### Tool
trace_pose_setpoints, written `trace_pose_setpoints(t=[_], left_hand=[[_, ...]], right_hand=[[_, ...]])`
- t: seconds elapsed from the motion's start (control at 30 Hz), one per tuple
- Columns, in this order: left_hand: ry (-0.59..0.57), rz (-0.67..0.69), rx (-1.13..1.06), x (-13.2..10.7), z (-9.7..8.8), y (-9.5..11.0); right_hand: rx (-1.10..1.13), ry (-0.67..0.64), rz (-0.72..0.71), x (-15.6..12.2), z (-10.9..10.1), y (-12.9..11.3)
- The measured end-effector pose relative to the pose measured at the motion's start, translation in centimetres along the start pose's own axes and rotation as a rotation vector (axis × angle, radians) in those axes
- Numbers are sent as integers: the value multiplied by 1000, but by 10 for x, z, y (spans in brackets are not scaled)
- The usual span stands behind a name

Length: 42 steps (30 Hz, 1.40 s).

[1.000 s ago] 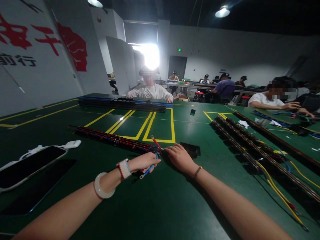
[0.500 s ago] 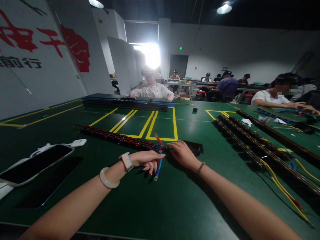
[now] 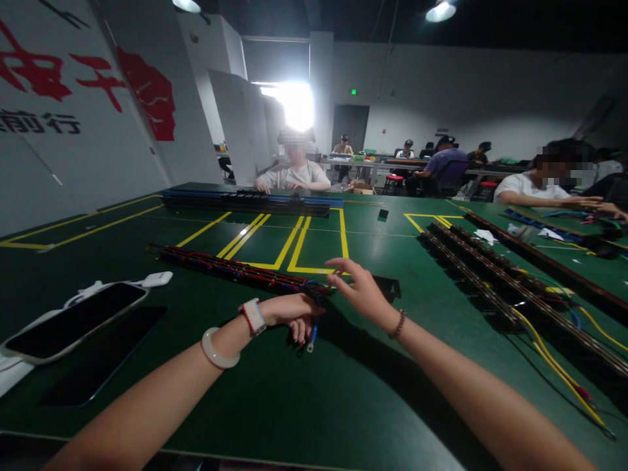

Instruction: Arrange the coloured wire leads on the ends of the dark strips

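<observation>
On the green table lies a long black strip laced with red and blue wires, its near end at my hands. My left hand is curled at that end, its fingers closed on the wire bundle. A blue wire with a ring terminal sticks out below those fingers. My right hand is raised just to the right, thumb and index finger apart, close to the red wire end, which it partly hides. Behind the right wrist shows a flat black end piece.
A phone in a pale case and a dark flat slab lie at left. Several wired strips with yellow leads lie at right. Black and blue rails lie across the table before a seated person. Another person works at right.
My right hand has lifted slightly and its thumb and index finger have spread. The red wire's ring end no longer stands up beside it. My left hand stays at the bundle.
</observation>
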<state>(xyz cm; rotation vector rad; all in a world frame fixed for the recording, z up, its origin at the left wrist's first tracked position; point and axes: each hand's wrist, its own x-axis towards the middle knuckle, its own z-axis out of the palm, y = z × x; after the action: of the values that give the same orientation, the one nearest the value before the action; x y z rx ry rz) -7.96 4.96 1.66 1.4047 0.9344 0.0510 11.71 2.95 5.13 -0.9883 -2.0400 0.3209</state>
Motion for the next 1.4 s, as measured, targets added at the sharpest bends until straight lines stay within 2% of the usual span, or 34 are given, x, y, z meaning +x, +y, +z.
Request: trace_pose_setpoints(t=[0.1, 0.23, 0.37, 0.43, 0.6, 0.73, 0.87, 1.07, 1.23, 1.4], left_hand=[[-2, -1, -38, 0, -1, 0], [-34, 31, -177, 1, -3, -1], [-69, 64, -379, 4, -2, -2], [-81, 63, -450, 6, 0, -2], [-97, 75, -587, 10, 8, -3], [-62, 96, -678, 13, 14, -4], [-6, 130, -718, 15, 21, -5], [125, 146, -673, 15, 32, -5], [127, 171, -626, 17, 35, -7], [121, 184, -671, 17, 36, -6]], right_hand=[[-148, -13, 80, 8, -21, 23], [-215, -217, 120, 7, -38, 57], [-357, -431, 117, -3, -31, 73], [-425, -491, 116, -7, -24, 75], [-513, -548, 83, -7, -18, 71], [-514, -588, 57, -4, -19, 61], [-470, -639, 97, -3, -18, 45], [-381, -747, 216, -6, -20, 18], [-386, -765, 199, -9, -19, 7], [-290, -780, 179, -8, -25, 12]])
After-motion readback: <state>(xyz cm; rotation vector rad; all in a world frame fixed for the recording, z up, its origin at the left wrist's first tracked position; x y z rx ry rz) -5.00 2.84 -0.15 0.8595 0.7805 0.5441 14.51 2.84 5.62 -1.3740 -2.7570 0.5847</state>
